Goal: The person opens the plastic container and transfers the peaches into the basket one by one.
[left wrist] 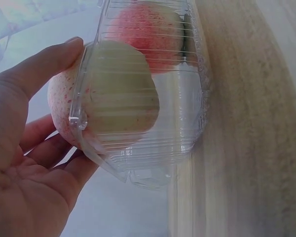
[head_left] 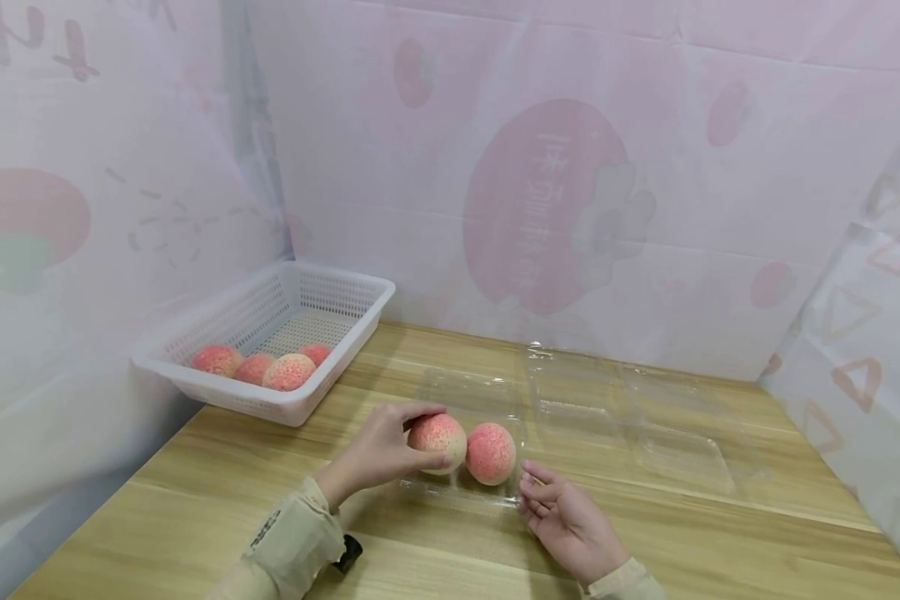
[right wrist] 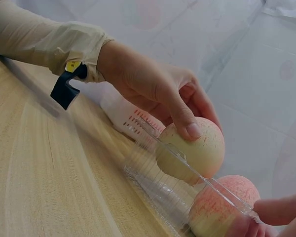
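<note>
In the head view my left hand [head_left: 381,450] grips a pale, pink-speckled peach [head_left: 441,443], fingers behind it and thumb in front. That peach sits partly inside a clear plastic clamshell box [head_left: 461,493]; the left wrist view shows its lower part behind the ribbed wall [left wrist: 177,123]. Beside it in the same box lies a pinker peach [head_left: 491,454]. My right hand [head_left: 570,521] is at the box's right edge, and in the right wrist view its thumb and fingers [right wrist: 281,210] pinch the rim there.
A white perforated basket [head_left: 360,337] with several peaches [head_left: 288,372] stands at the back left of the wooden table [head_left: 195,500]. More clear plastic boxes [head_left: 686,454] lie to the right. Printed cloth [head_left: 390,208] encloses the back and sides.
</note>
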The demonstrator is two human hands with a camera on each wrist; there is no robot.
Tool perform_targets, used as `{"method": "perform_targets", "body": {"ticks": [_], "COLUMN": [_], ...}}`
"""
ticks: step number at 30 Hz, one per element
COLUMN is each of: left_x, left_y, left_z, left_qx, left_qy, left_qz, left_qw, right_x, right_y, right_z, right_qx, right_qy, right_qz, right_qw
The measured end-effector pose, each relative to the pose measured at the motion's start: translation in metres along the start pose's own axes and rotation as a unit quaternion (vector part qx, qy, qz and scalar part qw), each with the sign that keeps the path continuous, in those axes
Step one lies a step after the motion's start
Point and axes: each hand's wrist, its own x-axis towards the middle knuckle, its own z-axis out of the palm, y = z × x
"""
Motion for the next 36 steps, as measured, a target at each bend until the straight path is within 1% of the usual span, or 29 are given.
{"method": "perform_targets", "body": {"ticks": [10,18,23,30,36], "left_x": [0.0005,0.0010,0.0013,0.0010,0.0018], "left_y": [-0.0023,0.0008,0.0031,0.0033,0.0054], "left_z": [0.0003,-0.0005,-0.0011,-0.0023,-0.0039], "left_qx": [-0.019,-0.027,-0.026,-0.029,-0.027], "left_qy": [0.019,0.029,0.041,0.069,0.080], "left_qz": [-0.001,-0.006,-0.010,0.011,0.016], "left_qw": [0.9996,0.9992,0.9988,0.9971,0.9963], "right_x": [0.0008,0.0002,0.0001,0.0001,-0.0003], "right_y": [0.0015,0.0015,0.0013,0.0014,0.0013], "right_z": [0.0012,0.0006,-0.0002,-0.0002,-0.0008], "right_qx": [-0.004,-0.004,0.000,0.002,0.002], "right_qy": [0.012,0.010,0.009,0.006,0.002], "right_qz": [-0.013,-0.009,-0.010,-0.012,-0.010], "right_qw": [1.000,1.000,1.000,1.000,1.000]}}
